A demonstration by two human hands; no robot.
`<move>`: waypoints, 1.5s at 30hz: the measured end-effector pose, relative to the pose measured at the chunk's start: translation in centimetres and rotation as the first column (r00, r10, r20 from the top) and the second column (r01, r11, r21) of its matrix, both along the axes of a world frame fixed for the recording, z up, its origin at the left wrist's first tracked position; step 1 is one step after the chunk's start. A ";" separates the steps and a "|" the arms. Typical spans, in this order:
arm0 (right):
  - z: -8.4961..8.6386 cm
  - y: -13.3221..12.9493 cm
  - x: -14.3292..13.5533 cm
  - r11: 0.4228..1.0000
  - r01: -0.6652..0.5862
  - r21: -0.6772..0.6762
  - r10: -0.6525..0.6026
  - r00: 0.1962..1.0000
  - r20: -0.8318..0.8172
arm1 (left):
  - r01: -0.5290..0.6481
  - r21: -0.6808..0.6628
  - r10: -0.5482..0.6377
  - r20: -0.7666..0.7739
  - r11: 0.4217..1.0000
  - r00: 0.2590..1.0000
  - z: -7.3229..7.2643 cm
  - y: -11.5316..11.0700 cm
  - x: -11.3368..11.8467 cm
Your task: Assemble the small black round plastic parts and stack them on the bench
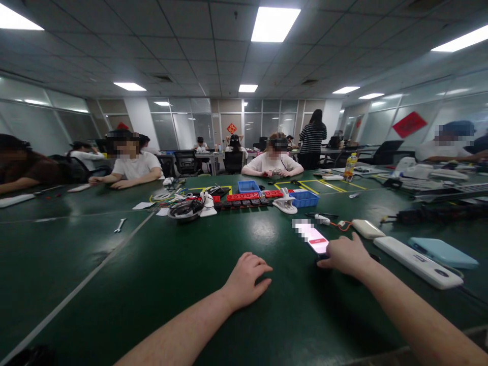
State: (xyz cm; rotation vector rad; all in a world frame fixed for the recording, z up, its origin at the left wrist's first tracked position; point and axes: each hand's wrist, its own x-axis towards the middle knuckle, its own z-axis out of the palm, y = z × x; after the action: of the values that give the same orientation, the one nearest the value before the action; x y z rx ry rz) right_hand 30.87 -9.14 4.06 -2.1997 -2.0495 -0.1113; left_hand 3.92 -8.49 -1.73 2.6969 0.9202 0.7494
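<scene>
My left hand rests on the green tabletop, fingers loosely bent and thumb apart from them, holding nothing. To its right, my right hand is at the near end of a smartphone with a lit pinkish-white screen and a red bar on it. Thumb and fingertips close around the phone's near corner, while one finger sticks up. Part of the phone's lower edge is hidden by this hand. Just past the phone lies a small white cylindrical item with an orange cable.
A long white device, a light-blue box and a cream power bank lie at right. Ahead stand red-and-black power strips, blue bins and a bowl of cables. A wrench lies left. Several people sit around.
</scene>
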 end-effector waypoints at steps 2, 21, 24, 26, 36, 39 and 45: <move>0.0 -1.1 -2.3 0.996 -0.052 -0.077 0.061 0.992 0.109 | 0.001 -0.008 -0.001 -0.014 1.000 1.000 -0.2 0.0 0.1; -4.7 5.1 -14.8 0.872 -0.452 0.187 0.489 0.829 -0.273 | -0.509 -0.128 0.489 -0.157 0.851 0.858 -1.4 4.5 -1.9; -5.5 6.0 -14.8 0.868 -0.449 0.213 0.497 0.789 -0.361 | -0.527 -0.195 0.509 -0.137 0.827 0.850 -1.6 5.2 -2.1; -6.2 6.3 -14.6 0.863 -0.452 0.227 0.505 0.752 -0.423 | -0.522 -0.234 0.511 -0.112 0.820 0.852 -1.8 5.5 -2.1; -7.8 6.8 -14.3 0.919 -0.326 0.219 0.389 0.678 -0.623 | -0.503 -0.276 0.511 -0.046 0.819 0.858 -1.9 6.2 -2.1; -7.9 7.1 -14.4 0.911 -0.345 0.224 0.405 0.654 -0.639 | -0.488 -0.330 0.508 -0.029 0.808 0.861 -2.0 6.3 -2.1; -7.9 7.4 -13.8 0.875 -0.422 0.239 0.462 0.576 -0.675 | -0.461 -0.374 0.474 -0.063 0.805 0.878 -2.0 6.9 -2.6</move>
State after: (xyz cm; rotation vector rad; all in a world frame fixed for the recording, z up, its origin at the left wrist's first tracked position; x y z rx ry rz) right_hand 17.05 -1.72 -3.87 -1.2705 -1.9629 0.6443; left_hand 1.34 -1.59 -3.71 2.1279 1.5743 0.6108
